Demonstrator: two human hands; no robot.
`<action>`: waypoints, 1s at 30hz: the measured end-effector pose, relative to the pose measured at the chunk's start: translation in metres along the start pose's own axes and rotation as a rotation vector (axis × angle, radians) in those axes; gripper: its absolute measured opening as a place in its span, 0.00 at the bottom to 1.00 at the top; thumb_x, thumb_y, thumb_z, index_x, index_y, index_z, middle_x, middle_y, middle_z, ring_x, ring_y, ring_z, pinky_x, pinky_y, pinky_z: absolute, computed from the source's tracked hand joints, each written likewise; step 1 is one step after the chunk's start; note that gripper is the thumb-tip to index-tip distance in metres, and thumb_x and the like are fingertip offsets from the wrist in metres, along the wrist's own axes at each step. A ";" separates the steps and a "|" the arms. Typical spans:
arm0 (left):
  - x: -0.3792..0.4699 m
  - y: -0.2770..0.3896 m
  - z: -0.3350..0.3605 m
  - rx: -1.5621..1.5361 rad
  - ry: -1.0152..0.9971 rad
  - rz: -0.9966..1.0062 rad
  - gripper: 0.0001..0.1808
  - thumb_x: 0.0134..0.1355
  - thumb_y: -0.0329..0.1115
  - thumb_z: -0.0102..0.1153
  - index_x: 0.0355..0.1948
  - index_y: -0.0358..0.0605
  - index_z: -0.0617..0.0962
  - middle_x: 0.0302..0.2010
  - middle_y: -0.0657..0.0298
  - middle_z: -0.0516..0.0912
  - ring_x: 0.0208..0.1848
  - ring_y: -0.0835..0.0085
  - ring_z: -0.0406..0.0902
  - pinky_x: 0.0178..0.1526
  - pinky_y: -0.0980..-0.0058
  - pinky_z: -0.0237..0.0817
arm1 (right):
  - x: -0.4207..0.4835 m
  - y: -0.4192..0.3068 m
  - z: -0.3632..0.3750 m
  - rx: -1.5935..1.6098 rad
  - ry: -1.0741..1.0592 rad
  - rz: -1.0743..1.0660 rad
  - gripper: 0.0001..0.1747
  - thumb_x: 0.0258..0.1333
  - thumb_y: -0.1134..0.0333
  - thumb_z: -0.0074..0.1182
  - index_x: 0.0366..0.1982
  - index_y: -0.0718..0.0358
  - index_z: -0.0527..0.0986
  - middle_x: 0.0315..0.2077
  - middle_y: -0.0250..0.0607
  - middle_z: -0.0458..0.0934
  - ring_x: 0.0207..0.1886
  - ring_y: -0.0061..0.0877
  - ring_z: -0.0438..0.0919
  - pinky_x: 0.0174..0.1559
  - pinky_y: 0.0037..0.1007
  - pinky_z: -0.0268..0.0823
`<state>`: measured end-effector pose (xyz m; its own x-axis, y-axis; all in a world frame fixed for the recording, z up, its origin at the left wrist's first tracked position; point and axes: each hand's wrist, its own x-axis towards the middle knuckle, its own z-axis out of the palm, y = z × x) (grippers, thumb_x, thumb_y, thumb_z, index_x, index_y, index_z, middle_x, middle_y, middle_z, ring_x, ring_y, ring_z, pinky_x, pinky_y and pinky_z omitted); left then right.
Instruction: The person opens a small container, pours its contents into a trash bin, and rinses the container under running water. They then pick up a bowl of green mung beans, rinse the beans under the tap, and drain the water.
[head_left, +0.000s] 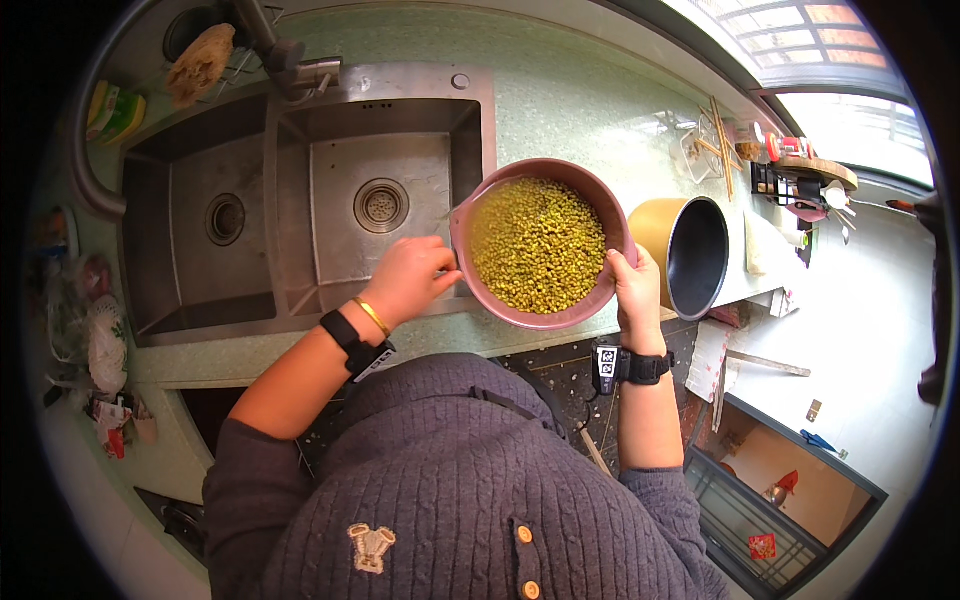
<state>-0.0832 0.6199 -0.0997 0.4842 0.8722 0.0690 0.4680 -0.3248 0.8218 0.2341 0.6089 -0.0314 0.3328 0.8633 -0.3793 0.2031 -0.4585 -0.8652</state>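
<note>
A pink plastic bowl (555, 319) full of green mung beans (544, 247), with some liquid at its left side, is held over the right edge of the sink and the counter. My right hand (637, 289) grips the bowl's right rim, thumb on top. My left hand (420, 277) is at the bowl's left side, fingers curled close to the rim by its spout; whether it grips the bowl is hard to tell. Just right of my right hand, a gold-coloured cooker inner pot (651, 225) with a dark inside lies tilted on its side.
A double-basin steel sink (296, 217) with a faucet (289, 67) is set into the green counter (555, 90). A loofah (201, 64) sits at the back left, bagged items (106, 341) at the far left. Chopsticks (720, 146), jars (754, 142) and a round wooden board (817, 169) stand at the right.
</note>
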 end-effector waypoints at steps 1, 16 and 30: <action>-0.004 -0.004 -0.004 0.008 0.009 -0.024 0.08 0.51 0.34 0.64 0.24 0.43 0.78 0.26 0.59 0.77 0.30 0.56 0.76 0.35 0.61 0.67 | -0.001 -0.001 0.001 0.002 0.007 -0.003 0.09 0.59 0.72 0.54 0.40 0.68 0.76 0.30 0.28 0.77 0.30 0.13 0.72 0.35 0.20 0.65; -0.025 -0.024 -0.014 -0.024 0.074 -0.203 0.07 0.55 0.35 0.61 0.27 0.43 0.79 0.28 0.60 0.79 0.31 0.59 0.77 0.36 0.64 0.67 | 0.000 -0.007 0.004 0.003 -0.015 -0.025 0.10 0.59 0.72 0.55 0.41 0.69 0.76 0.30 0.28 0.77 0.30 0.13 0.71 0.35 0.19 0.65; -0.022 -0.020 -0.017 -0.004 0.073 -0.170 0.06 0.55 0.32 0.61 0.28 0.40 0.79 0.28 0.59 0.79 0.29 0.63 0.79 0.33 0.67 0.68 | -0.001 -0.009 0.004 0.020 -0.043 -0.017 0.11 0.60 0.71 0.55 0.42 0.69 0.76 0.33 0.30 0.78 0.33 0.13 0.73 0.38 0.19 0.67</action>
<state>-0.1160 0.6133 -0.1083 0.3433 0.9387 -0.0303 0.5353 -0.1691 0.8275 0.2283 0.6129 -0.0241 0.2894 0.8796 -0.3777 0.1902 -0.4395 -0.8779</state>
